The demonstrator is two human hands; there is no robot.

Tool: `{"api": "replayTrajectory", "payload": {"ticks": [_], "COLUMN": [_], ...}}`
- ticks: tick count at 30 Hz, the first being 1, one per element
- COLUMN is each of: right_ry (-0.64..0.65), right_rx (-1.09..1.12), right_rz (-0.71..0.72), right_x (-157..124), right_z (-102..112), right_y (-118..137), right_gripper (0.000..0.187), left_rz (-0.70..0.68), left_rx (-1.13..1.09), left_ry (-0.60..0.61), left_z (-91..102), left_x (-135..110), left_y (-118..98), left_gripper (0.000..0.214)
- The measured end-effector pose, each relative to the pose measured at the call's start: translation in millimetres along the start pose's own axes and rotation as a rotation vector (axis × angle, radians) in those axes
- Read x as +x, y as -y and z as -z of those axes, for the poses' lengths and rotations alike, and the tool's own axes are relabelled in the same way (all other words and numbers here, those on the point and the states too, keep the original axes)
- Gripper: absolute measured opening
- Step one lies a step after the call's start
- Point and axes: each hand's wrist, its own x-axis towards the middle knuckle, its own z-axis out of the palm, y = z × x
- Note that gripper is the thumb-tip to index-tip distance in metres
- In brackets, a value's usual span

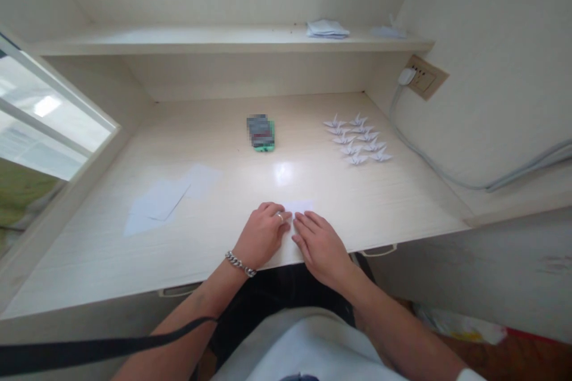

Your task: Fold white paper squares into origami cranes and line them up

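A small piece of white paper (298,207) lies on the desk near its front edge, mostly covered by my hands. My left hand (267,229), with a ring and a chain bracelet (240,264), is closed, its curled fingers pinning the paper from the left. From the right, my right hand (319,242) holds the same paper, fingers together and pressed down. The fingertips of both hands almost meet. How the paper is folded cannot be made out. Several folded white paper cranes (357,140) stand in two rows at the back right.
Loose white sheets (156,202) overlap on the left of the desk (214,250). A blurred dark and green item (261,133) lies at the back middle. Folded paper (328,29) rests on the shelf (201,36). A cable (429,161) runs from the wall socket (426,78) along the right.
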Motion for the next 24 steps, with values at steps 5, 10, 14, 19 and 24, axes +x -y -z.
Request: {"api": "replayTrajectory", "payload": {"ticks": [5, 10, 14, 19, 24], "right_ry": [-0.026, -0.006, 0.02, -0.056, -0.096], "right_rx": [-0.006, -0.027, -0.018, 0.044, 0.488], "right_rz": [0.05, 0.089, 0.11, 0.083, -0.136], "right_x": [7.3, 18.7, 24.1, 29.6, 53.8], "right_z": [12.5, 18.6, 20.3, 21.4, 28.4], "right_y": [-22.5, -38.3, -39.3, -45.5, -58.4], "right_gripper": [0.03, 0.022, 0.019, 0.018, 0.014], "left_rz": [-0.227, -0.306, -0.279, -0.257, 0.052], "left_rx": [0.203, 0.356, 0.395, 0.345, -0.003], "left_ry": [0.208, 0.382, 0.389, 0.233, 0.036], "left_z": [12.1, 25.9, 22.5, 20.9, 37.6], "left_x": [21.9, 36.5, 38.7, 35.0, 35.2], "left_y": [4.3, -15.3, -26.0, -11.9, 7.0], "left_gripper": [0.024, 0.02, 0.02, 0.02, 0.026]}}
